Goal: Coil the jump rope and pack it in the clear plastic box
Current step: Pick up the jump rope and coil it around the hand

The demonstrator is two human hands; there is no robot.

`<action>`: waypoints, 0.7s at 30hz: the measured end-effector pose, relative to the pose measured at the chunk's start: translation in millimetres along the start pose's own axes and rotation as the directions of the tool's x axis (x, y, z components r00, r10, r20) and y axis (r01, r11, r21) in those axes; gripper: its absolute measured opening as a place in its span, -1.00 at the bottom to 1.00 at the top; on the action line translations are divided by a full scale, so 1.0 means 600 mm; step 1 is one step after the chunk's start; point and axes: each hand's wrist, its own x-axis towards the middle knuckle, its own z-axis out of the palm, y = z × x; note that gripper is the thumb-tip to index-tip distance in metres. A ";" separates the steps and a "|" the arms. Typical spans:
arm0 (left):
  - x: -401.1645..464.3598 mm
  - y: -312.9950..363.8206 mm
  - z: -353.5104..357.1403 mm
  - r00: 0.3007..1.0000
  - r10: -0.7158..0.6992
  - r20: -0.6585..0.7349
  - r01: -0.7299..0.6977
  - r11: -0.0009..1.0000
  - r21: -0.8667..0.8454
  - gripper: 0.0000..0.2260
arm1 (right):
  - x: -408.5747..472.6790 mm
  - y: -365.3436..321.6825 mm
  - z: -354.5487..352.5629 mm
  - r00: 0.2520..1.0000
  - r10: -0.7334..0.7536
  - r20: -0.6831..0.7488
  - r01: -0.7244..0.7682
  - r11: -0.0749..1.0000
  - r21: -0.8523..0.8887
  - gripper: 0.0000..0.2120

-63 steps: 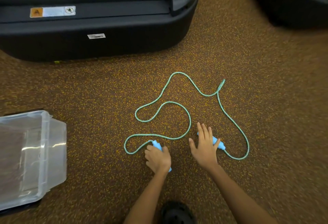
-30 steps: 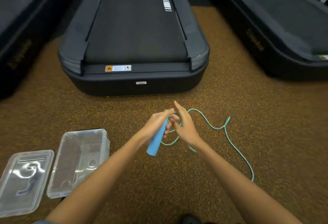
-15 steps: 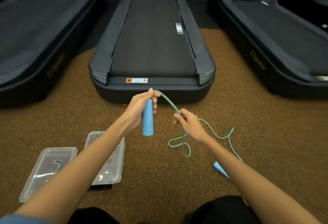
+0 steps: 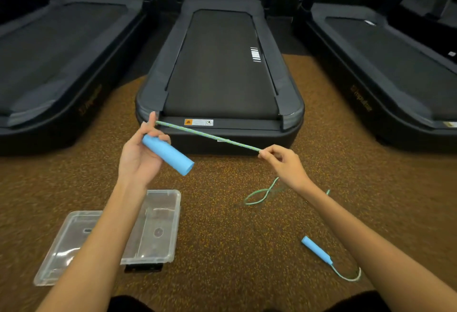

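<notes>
Rope [image 4: 207, 135] taut btwn L hand [image 4: 138, 156] round handle [image 4: 168, 154], R hand [image 4: 284, 163] pinch.

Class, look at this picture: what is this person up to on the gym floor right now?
A person is getting a jump rope ready to coil. The left hand holds one blue handle raised, while the right hand pinches the green cord, stretched taut between the hands. The rest of the cord and the second handle lie on the carpet. The clear plastic box sits open, its lid beside it, in front of the treadmill. Nothing is packed yet.
</notes>
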 end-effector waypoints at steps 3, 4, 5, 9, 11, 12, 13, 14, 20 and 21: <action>-0.003 0.006 -0.018 0.990 -0.136 0.042 0.140 0.984 -0.110 -0.68 | -0.013 0.001 0.012 1.000 -0.010 0.000 0.010 1.000 0.019 -0.87; -0.004 0.004 -0.019 0.988 -0.152 0.037 0.155 0.985 -0.075 -0.66 | -0.018 0.000 0.017 1.000 -0.016 0.017 0.015 0.999 0.028 -0.87; -0.004 0.001 -0.016 0.990 -0.141 0.017 0.141 0.990 0.000 -0.65 | -0.023 -0.003 0.020 0.999 -0.023 0.048 0.021 0.999 0.035 -0.87; -0.007 -0.016 0.017 0.996 -0.083 0.046 0.065 0.951 0.303 -0.63 | -0.029 -0.021 0.014 0.978 -0.030 0.207 0.029 1.000 0.007 -0.89; -0.007 -0.021 0.027 0.993 -0.104 0.051 0.073 0.903 0.424 -0.64 | -0.029 -0.026 0.004 0.968 -0.064 0.241 0.067 0.998 -0.003 -0.89; -0.007 -0.024 0.032 0.991 -0.125 0.045 0.089 0.877 0.472 -0.66 | -0.030 -0.028 -0.001 0.964 -0.079 0.255 0.083 0.997 -0.004 -0.88; -0.007 -0.028 0.035 0.989 -0.148 0.027 0.115 0.859 0.499 -0.68 | -0.032 -0.029 -0.007 0.961 -0.086 0.264 0.092 0.996 -0.011 -0.87; -0.004 -0.032 0.034 0.985 -0.173 0.002 0.148 0.849 0.508 -0.66 | -0.033 -0.030 -0.011 0.960 -0.088 0.265 0.097 0.995 -0.021 -0.87; 0.006 -0.053 0.026 0.976 -0.196 -0.093 0.215 0.824 0.524 -0.64 | -0.030 -0.040 -0.027 0.976 -0.146 0.162 0.166 0.979 -0.117 -0.85; 0.007 -0.057 0.027 0.981 -0.171 -0.093 0.194 0.842 0.503 -0.64 | -0.031 -0.041 -0.030 0.970 -0.154 0.190 0.183 0.973 -0.143 -0.87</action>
